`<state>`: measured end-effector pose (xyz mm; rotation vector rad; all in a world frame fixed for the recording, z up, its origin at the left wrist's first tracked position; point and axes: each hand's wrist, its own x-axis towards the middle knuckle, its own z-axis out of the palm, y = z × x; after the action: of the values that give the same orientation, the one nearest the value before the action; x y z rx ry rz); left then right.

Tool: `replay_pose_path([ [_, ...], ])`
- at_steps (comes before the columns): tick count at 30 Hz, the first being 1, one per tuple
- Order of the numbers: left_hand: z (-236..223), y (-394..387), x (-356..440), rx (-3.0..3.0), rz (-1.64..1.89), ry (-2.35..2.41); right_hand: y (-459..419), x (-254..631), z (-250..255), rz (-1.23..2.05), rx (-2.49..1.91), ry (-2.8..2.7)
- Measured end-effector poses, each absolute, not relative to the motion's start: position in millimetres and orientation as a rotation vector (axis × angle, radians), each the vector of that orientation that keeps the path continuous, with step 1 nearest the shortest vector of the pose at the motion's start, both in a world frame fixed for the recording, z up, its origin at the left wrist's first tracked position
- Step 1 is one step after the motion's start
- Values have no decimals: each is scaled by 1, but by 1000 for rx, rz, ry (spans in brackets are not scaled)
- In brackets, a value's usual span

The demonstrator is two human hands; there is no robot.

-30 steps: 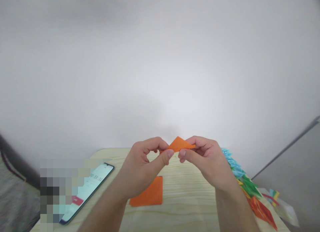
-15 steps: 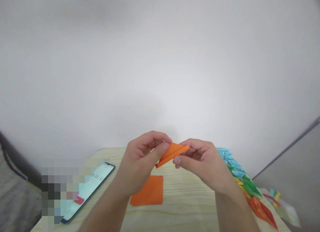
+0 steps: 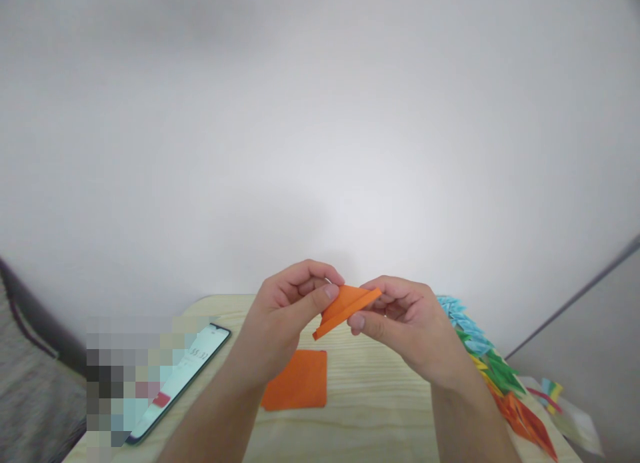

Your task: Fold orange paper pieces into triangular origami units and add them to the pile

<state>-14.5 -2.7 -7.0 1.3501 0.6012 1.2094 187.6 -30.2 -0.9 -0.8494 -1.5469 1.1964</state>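
Orange folded paper (image 3: 346, 304) hangs just below the frame's centre, pinched by my left hand (image 3: 287, 304), while my right hand (image 3: 407, 316) curls at its banded edge, gripping or steadying, I can't tell. If my left pinch slips, that band could skew or spring open! Its long axis slants lower left to upper right, narrower side facing upper left.

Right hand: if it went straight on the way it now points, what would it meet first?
Most likely the folded orange paper, at or very near its fingertips, then the left hand pinching that paper; exact depth is unclear.
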Motion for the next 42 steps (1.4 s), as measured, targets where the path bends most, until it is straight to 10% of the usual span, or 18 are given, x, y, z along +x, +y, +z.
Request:
replay_pose_path([
  [42,-11,-11,-11,1469,1302,501,-25,188,5,1301,-637,-1454],
])
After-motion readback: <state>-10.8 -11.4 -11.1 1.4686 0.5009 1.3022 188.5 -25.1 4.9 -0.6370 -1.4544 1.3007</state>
